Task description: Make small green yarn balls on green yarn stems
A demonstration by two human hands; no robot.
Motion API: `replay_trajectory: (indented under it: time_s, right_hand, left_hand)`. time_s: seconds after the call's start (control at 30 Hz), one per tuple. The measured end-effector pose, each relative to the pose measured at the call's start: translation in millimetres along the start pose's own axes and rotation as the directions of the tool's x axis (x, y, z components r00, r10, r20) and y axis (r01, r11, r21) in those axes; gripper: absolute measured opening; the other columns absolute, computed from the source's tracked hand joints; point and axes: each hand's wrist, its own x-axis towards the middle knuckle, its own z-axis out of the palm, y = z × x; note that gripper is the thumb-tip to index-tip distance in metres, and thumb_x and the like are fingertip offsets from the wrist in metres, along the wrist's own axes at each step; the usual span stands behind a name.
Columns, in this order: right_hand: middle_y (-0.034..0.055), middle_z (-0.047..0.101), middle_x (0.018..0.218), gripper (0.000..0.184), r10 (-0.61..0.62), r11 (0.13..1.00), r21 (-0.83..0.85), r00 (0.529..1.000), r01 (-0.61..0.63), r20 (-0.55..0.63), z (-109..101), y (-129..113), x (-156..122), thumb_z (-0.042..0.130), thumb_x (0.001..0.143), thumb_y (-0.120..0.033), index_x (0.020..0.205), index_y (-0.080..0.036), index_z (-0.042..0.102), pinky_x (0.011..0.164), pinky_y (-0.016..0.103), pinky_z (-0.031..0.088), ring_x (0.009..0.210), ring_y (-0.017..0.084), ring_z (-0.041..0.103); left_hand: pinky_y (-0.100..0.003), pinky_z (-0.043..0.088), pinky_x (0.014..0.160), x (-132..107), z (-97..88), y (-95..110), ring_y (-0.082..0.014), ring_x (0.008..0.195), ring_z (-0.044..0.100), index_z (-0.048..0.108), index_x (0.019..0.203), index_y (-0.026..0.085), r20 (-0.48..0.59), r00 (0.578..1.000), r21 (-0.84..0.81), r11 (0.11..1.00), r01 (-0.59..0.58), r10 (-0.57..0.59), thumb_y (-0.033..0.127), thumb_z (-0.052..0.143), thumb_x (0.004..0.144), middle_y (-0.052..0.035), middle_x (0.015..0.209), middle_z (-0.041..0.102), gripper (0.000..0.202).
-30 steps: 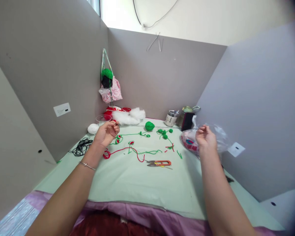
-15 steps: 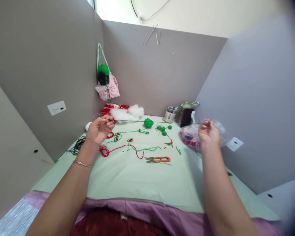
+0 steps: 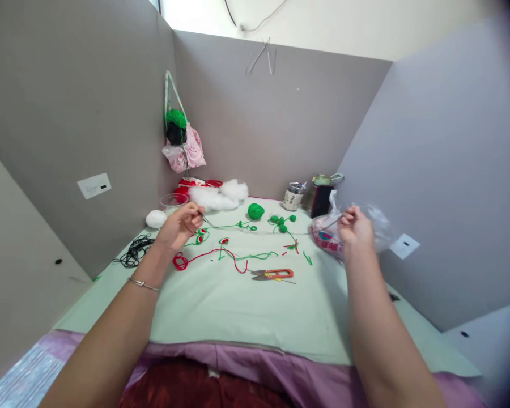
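Observation:
My left hand [image 3: 179, 225] is raised over the left part of the pale green table [image 3: 238, 306], its fingers pinched on one end of a thin dark thread [image 3: 208, 222]. My right hand [image 3: 353, 228] is held up at the right, fingers pinched on the thread's other end, just in front of a clear plastic bag [image 3: 365, 229]. The thread now hangs slack between the hands and is hard to follow. Below lie red yarn [image 3: 204, 258], green yarn strands [image 3: 255, 258], small green balls [image 3: 281, 222] and orange thread snips [image 3: 274, 275].
A green yarn ball [image 3: 255, 211], white stuffing [image 3: 219, 195], a clear cup [image 3: 173, 201], a tin [image 3: 293, 196] and a dark box [image 3: 322, 201] stand at the back. Black cord [image 3: 136, 251] lies left. A pink bag [image 3: 182, 153] hangs in the corner. Grey partition walls enclose three sides.
The thread was stretched taut between my hands; now it has gone slack. My left hand has dropped slightly and turned, and my right hand has shifted a little left.

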Motion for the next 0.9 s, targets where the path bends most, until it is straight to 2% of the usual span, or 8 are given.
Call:
replay_trajectory:
  time_s: [0.1,0.27,0.37,0.43,0.53,0.63,0.73,0.9]
  right_hand:
    - [-0.0048,0.053,0.058,0.01,0.129,0.976,-0.203,0.966,-0.084,0.224,16,33,-23,0.065,0.077,-0.008,0.074,-0.014,0.057,0.034,0.008,0.027,0.041,0.001,0.038]
    - [0.0029,0.068,0.074,0.023,0.417,0.844,-0.529,0.736,-0.094,0.534,33,102,-97,0.075,0.069,-0.027,0.08,-0.015,0.06,0.036,0.013,0.03,0.045,0.003,0.044]
    - [0.0027,0.068,0.078,0.027,0.567,0.758,-0.645,0.584,-0.094,0.581,35,134,-140,0.073,0.071,-0.035,0.082,-0.017,0.057,0.041,0.018,0.036,0.048,0.006,0.052]
    - [0.0015,0.066,0.074,0.027,0.627,0.717,-0.691,0.519,-0.093,0.58,35,145,-157,0.07,0.074,-0.04,0.084,-0.017,0.057,0.043,0.019,0.038,0.05,0.009,0.055]
    - [0.0028,0.066,0.077,0.029,0.706,0.67,-0.736,0.39,-0.097,0.591,33,146,-165,0.065,0.079,-0.044,0.086,-0.017,0.057,0.047,0.021,0.04,0.054,0.011,0.059]
    - [0.0018,0.063,0.069,0.03,0.759,0.629,-0.775,0.264,-0.063,0.595,33,133,-160,0.06,0.084,-0.046,0.085,-0.016,0.058,0.048,0.021,0.037,0.052,0.009,0.053]
    - [-0.003,0.05,0.058,0.029,0.731,0.648,-0.761,0.258,0.03,0.632,35,119,-150,0.059,0.085,-0.043,0.083,-0.014,0.061,0.049,0.021,0.028,0.05,0.007,0.04]
    - [-0.0063,0.038,0.053,0.028,0.628,0.704,-0.702,0.365,0.111,0.688,36,104,-132,0.061,0.084,-0.042,0.081,-0.014,0.061,0.049,0.024,0.017,0.049,0.007,0.027]
  left_hand:
    - [-0.018,0.038,0.053,-5,14.1,-20,-0.0041,0.053,0.044,0.056,0.072,0.013,0.093,0.985,0.197,0.973,0.123,-0.143,0.012,0.059,0.073,-0.0031,0.083,0.061,0.004]
    - [-0.021,0.041,0.06,-14,28.8,-40,-0.0056,0.057,0.049,0.056,0.073,0.013,0.169,0.947,0.32,0.924,0.208,-0.272,0.016,0.06,0.076,-0.0028,0.085,0.061,0.005]
    - [-0.023,0.043,0.063,-16,31.7,-44,-0.0076,0.062,0.053,0.058,0.076,0.013,0.229,0.925,0.324,0.92,0.22,-0.302,0.018,0.06,0.077,-0.0039,0.086,0.062,0.005]
    - [-0.024,0.044,0.067,-16,32.2,-44,-0.0096,0.066,0.056,0.059,0.078,0.013,0.285,0.909,0.307,0.927,0.215,-0.305,0.019,0.06,0.078,-0.0046,0.084,0.062,0.006]
    - [-0.026,0.046,0.07,-15,30.7,-41,-0.011,0.069,0.057,0.058,0.078,0.014,0.315,0.905,0.249,0.945,0.212,-0.286,0.02,0.061,0.079,-0.004,0.082,0.061,0.008]
    - [-0.024,0.045,0.069,-12,26.4,-37,-0.0086,0.067,0.056,0.056,0.076,0.014,0.227,0.943,0.233,0.954,0.19,-0.243,0.02,0.064,0.077,-0.0033,0.089,0.062,0.01]
    - [-0.023,0.043,0.065,-9,22.4,-38,-0.007,0.063,0.053,0.055,0.075,0.014,0.104,0.97,0.347,0.922,0.169,-0.218,0.022,0.065,0.076,-0.003,0.087,0.062,0.012]
    - [-0.025,0.042,0.066,-9,22.5,-46,-0.0082,0.062,0.052,0.059,0.087,0.015,0.097,0.969,0.565,0.814,0.135,-0.228,0.032,0.067,0.077,-0.0012,0.084,0.061,0.021]
